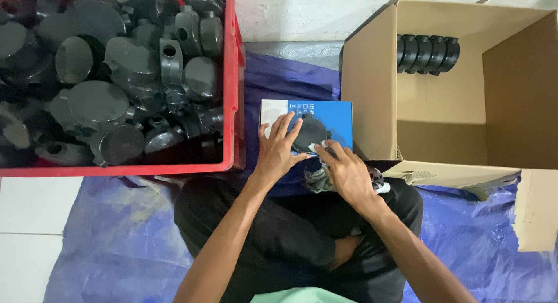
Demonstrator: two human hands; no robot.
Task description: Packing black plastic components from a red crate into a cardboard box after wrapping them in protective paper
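Fingers [285, 128] of the left hand [278, 152] lay spread flat across a round black plastic fitting [311, 134], pinning it rather than clasping it, while the right hand [349, 172] was curled closed around a crumpled cloth [318, 147] pressed to the fitting's near edge. The fitting rested on a small blue box [334, 114] just above the person's lap, between a red crate [235, 82] of like black fittings and an open cardboard carton [372, 88] holding a row of stacked ones [427, 53]. Judged from its look, the piece was light, rigid and smooth, probably slippery when wiped; the rim seemed the surest hold. Its flat face pointed upward, and being round it showed no clear long axis. Blue tarpaulin [116, 239] covered the floor.
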